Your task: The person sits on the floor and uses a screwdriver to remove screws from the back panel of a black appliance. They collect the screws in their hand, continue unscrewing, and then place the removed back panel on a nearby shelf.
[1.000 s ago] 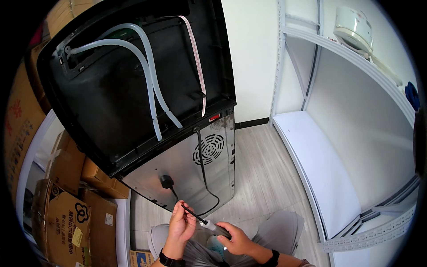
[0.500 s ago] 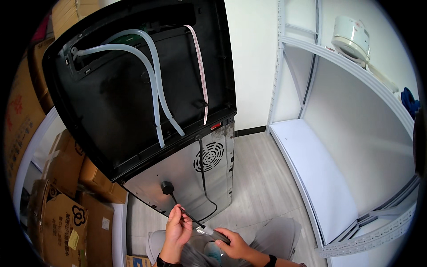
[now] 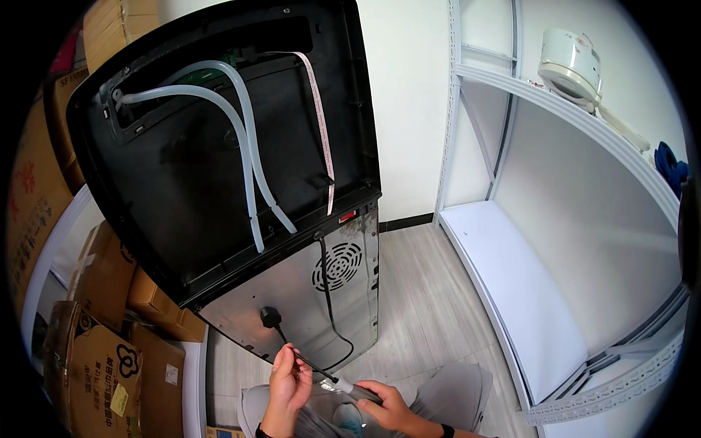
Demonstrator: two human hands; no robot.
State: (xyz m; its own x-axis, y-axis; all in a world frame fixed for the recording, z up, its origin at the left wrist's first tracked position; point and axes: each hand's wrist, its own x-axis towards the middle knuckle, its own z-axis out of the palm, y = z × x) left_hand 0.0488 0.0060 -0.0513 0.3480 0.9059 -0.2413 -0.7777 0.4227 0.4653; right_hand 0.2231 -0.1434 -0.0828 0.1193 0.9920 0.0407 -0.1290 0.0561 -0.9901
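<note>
A screwdriver (image 3: 358, 392) with a thick grey and silver handle and a long thin dark shaft lies in my right hand (image 3: 385, 406), fingers wrapped round the handle. My left hand (image 3: 290, 383) is closed in a pinch at the far end of the shaft; anything small between those fingertips is too hidden to make out. Just beyond the left hand, a black power plug (image 3: 270, 317) sits against the metal back panel (image 3: 292, 292) of a tall appliance, its cord running down behind my fingers. Above, the appliance's black upper housing (image 3: 182, 190) is open at the back.
Two translucent hoses (image 3: 244, 139) and a pinkish-white ribbon cable (image 3: 319, 124) hang inside the housing. A black cord (image 3: 326, 285) loops down the panel. Cardboard boxes (image 3: 102, 372) crowd the left. A white metal shelf (image 3: 511, 292) stands at right, with a rice cooker (image 3: 573, 66) on top.
The appliance and shelf sit slightly further left and the appliance a little lower in the picture. Both hands keep their hold, with the left hand slightly lower in view.
</note>
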